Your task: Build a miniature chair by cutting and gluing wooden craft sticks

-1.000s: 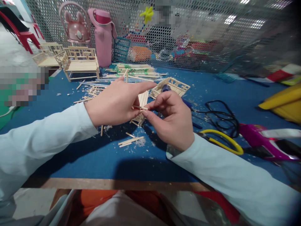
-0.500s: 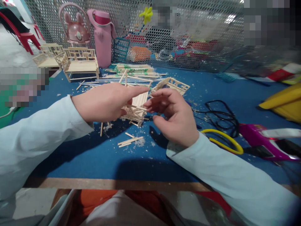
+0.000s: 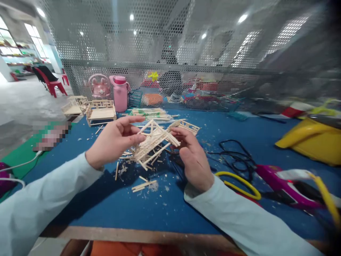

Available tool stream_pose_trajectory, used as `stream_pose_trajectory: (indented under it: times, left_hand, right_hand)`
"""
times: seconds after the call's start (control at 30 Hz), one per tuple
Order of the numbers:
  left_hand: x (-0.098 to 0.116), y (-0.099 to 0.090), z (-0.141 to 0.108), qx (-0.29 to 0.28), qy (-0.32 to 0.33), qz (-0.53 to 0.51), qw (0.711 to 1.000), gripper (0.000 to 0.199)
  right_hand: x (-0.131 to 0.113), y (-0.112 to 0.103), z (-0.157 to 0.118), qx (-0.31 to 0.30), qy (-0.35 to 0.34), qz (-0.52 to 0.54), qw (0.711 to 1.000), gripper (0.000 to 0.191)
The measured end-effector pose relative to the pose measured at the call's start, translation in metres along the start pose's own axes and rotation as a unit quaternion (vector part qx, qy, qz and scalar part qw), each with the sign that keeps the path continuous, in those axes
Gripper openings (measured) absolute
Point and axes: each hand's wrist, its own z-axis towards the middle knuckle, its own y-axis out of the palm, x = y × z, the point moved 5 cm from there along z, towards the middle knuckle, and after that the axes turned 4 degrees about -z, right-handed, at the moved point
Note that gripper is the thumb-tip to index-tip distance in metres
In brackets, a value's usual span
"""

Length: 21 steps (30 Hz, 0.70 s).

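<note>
A small frame of pale wooden sticks (image 3: pixel 151 142) is held tilted above the blue table (image 3: pixel 106 209). My right hand (image 3: pixel 193 154) grips its right side with the fingers behind it and the thumb in front. At its left side is my left hand (image 3: pixel 115 140), fingers apart, with the thumb at or close to the sticks; it does not grip them. Below the frame lie loose sticks (image 3: pixel 144 185) and pale scraps. Another stick piece (image 3: pixel 188 126) rests on the table behind my right hand.
Two stick-built seats (image 3: pixel 101 113) stand at the back left beside a pink bottle (image 3: pixel 120 94). Bundled sticks (image 3: pixel 149 113) lie before the mesh panel (image 3: pixel 207 81). A black cable, yellow tube (image 3: pixel 239 183), purple tool (image 3: pixel 287 186) and yellow object (image 3: pixel 311 140) are at the right.
The stick frame has been raised off the table and tilted, now gripped by my right hand. My left hand has drawn back left with its fingers spread. The camera view has tipped upward.
</note>
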Motion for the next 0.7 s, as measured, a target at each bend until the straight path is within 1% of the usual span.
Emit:
stream_pose_trajectory:
  times: [0.03, 0.1, 0.17, 0.23, 0.3, 0.37, 0.43, 0.47, 0.5, 0.53, 0.6, 0.7]
  left_hand:
    - [-0.006, 0.003, -0.004, 0.024, 0.005, -0.028, 0.999, 0.045]
    - [-0.020, 0.010, -0.013, 0.063, 0.024, -0.079, 0.995, 0.045]
    - [-0.034, 0.019, -0.022, 0.073, 0.022, -0.098, 0.992, 0.043]
    - [-0.042, 0.026, -0.029, 0.062, 0.011, -0.088, 0.994, 0.040]
    - [-0.044, 0.029, -0.034, 0.028, 0.000, -0.032, 0.999, 0.040]
    - [-0.041, 0.025, -0.037, 0.004, -0.006, 0.086, 0.996, 0.038]
    - [-0.034, 0.016, -0.037, 0.014, -0.002, 0.219, 0.976, 0.035]
    - [-0.030, 0.012, -0.037, 0.025, 0.003, 0.260, 0.965, 0.034]
    - [-0.027, 0.008, -0.037, 0.035, 0.006, 0.273, 0.961, 0.034]
    - [-0.025, 0.006, -0.036, 0.039, 0.006, 0.263, 0.964, 0.034]
    - [-0.024, 0.005, -0.035, 0.039, -0.012, 0.207, 0.977, 0.034]
    - [-0.027, 0.008, -0.034, 0.031, -0.037, 0.143, 0.988, 0.033]
  right_hand:
    - [-0.004, 0.000, 0.001, -0.001, -0.022, -0.020, 1.000, 0.051]
    - [-0.013, 0.000, 0.002, 0.015, -0.070, -0.075, 0.995, 0.042]
    - [-0.020, -0.001, 0.003, 0.033, -0.111, -0.121, 0.986, 0.030]
    - [-0.022, 0.000, 0.005, 0.027, -0.133, -0.137, 0.981, 0.022]
    - [-0.019, 0.001, 0.007, 0.005, -0.146, -0.138, 0.980, 0.020]
    - [-0.014, 0.002, 0.007, -0.019, -0.151, -0.142, 0.978, 0.021]
    - [-0.011, 0.004, 0.007, -0.038, -0.157, -0.148, 0.976, 0.022]
    - [-0.010, 0.005, 0.006, -0.045, -0.161, -0.149, 0.975, 0.021]
    - [-0.010, 0.005, 0.006, -0.049, -0.165, -0.150, 0.974, 0.021]
    - [-0.011, 0.007, 0.005, -0.054, -0.170, -0.150, 0.973, 0.021]
    - [-0.012, 0.009, 0.004, -0.065, -0.175, -0.150, 0.971, 0.020]
    - [-0.012, 0.013, 0.002, -0.080, -0.170, -0.150, 0.971, 0.019]
